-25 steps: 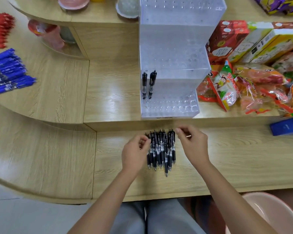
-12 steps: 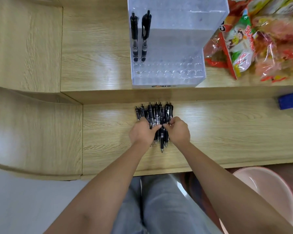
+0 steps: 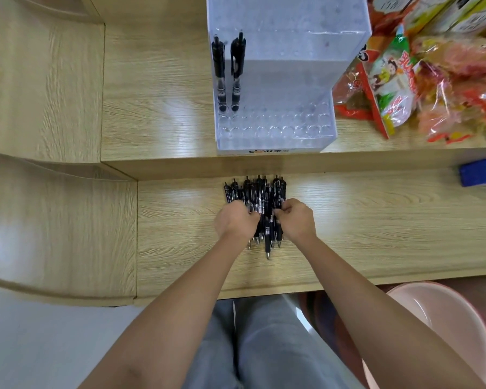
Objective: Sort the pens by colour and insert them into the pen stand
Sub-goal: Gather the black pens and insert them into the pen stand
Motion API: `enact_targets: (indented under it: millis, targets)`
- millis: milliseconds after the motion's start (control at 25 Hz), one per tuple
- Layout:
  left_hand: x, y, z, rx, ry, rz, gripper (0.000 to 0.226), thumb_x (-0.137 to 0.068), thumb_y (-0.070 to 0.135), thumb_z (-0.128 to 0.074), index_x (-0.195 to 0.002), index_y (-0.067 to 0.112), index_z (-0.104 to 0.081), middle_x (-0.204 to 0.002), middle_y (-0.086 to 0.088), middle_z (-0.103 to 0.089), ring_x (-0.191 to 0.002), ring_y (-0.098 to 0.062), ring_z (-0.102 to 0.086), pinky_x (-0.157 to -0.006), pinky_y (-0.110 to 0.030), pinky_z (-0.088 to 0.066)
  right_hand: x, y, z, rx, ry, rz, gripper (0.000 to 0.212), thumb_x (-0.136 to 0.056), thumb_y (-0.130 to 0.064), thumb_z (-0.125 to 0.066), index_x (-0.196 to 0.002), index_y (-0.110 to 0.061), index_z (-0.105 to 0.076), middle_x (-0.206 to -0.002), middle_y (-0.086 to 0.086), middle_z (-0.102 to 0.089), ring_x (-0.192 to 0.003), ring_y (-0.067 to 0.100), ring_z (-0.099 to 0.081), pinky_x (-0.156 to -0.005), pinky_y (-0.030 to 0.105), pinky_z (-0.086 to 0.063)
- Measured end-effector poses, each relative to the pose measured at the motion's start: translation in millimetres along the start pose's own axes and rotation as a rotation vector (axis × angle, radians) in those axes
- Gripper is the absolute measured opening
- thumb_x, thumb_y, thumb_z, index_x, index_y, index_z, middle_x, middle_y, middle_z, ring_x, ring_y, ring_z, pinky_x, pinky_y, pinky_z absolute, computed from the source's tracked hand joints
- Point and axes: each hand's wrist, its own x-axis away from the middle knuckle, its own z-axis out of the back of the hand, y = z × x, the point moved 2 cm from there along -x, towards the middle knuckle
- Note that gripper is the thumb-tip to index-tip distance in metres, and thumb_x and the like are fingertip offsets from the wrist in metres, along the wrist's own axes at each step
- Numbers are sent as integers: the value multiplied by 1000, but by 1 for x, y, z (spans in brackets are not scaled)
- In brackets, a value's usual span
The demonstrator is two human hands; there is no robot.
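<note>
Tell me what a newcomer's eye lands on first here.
A heap of black pens lies on the lower desk level, with the left hand and right hand gripping it from either side. Behind it on the raised shelf stands a clear tiered pen stand, holding only two upright black pens at its left end. Bright snack packets crowd the right.

a: what is the light like?
b: bright, even, from overhead; white glare patches on the wooden desk [image 3: 177, 127], a soft shadow along its step.
a: and sharpness?
b: middle fairly sharp; the snack packets [image 3: 432, 88] at right smear, the clear pen stand [image 3: 292, 80] looks hazy, edges bow.
</note>
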Motion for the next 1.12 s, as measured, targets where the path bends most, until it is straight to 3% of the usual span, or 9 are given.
enact_targets:
  millis: [160, 280, 400, 520, 640, 720, 840, 960, 1120]
  targets:
    - [25, -12, 20, 302, 81, -180, 13, -89, 31, -60, -89, 18, -62, -72, 10, -62, -66, -9, -62, -61, -26, -53, 26, -14, 23, -125, 30, 207, 17, -90, -16, -61, -105, -6, -61, -86, 1, -60, -80, 15, -56, -68, 16, -41]
    - [52, -28, 46, 545, 219, -317, 20, -86, 25, -67, -102, 15, -65, -80, 13, -64, -74, 0, -62, -74, -20, -55, 54, -35, 47, -268, 111, 371, 9, -87, -15, -65, -95, -16, -62, -81, -3, -63, -77, 13, -60, -65, 7, -44]
    - [68, -29, 86, 731, 369, -447, 32, -84, 19, -68, -115, 21, -61, -88, 18, -63, -83, 1, -64, -81, -15, -52, 72, -66, 74, -387, 175, 472, 9, -86, -15, -67, -93, -20, -63, -83, -8, -66, -77, 13, -65, -72, 18, -52]
    - [77, -10, 138, 851, 463, -575, 35, -85, 11, -66, -104, 38, -55, -93, 13, -67, -86, 0, -67, -83, -18, -53, 80, -107, 98, -448, 290, 640, 9, -87, -15, -65, -96, -17, -65, -85, -10, -66, -80, 8, -64, -76, 21, -53]
    - [71, 10, 180, 847, 549, -603, 30, -85, 11, -68, -95, 37, -56, -86, 17, -67, -82, 3, -66, -79, -17, -52, 74, -145, 110, -468, 375, 764, 10, -89, -12, -62, -98, -10, -65, -85, -7, -65, -80, 4, -62, -77, 17, -52]
    - [62, 18, 197, 783, 592, -634, 19, -85, 14, -68, -99, 26, -63, -86, 17, -68, -82, 0, -67, -80, -23, -54, 67, -167, 111, -437, 427, 827, 14, -90, -11, -61, -101, -4, -65, -87, 0, -67, -81, 9, -63, -75, 16, -51]
    - [46, 25, 208, 738, 607, -638, 21, -85, 17, -68, -106, 15, -65, -91, 12, -70, -84, -4, -68, -82, -30, -56, 55, -190, 105, -338, 480, 907, 17, -91, -13, -60, -101, -1, -65, -88, 5, -68, -78, 15, -63, -73, 19, -50]
    - [36, 29, 208, 713, 596, -608, 22, -86, 17, -67, -108, 15, -64, -89, 13, -68, -84, -3, -67, -83, -31, -56, 44, -196, 97, -276, 501, 928, 17, -90, -13, -60, -101, -1, -65, -88, 8, -68, -75, 15, -61, -71, 16, -44]
    - [32, 35, 204, 648, 629, -652, 20, -87, 13, -65, -107, 14, -64, -91, 12, -69, -83, -4, -67, -80, -28, -55, 37, -191, 88, -231, 458, 894, 15, -89, -10, -60, -101, -4, -66, -87, 7, -68, -78, 20, -62, -72, 23, -45]
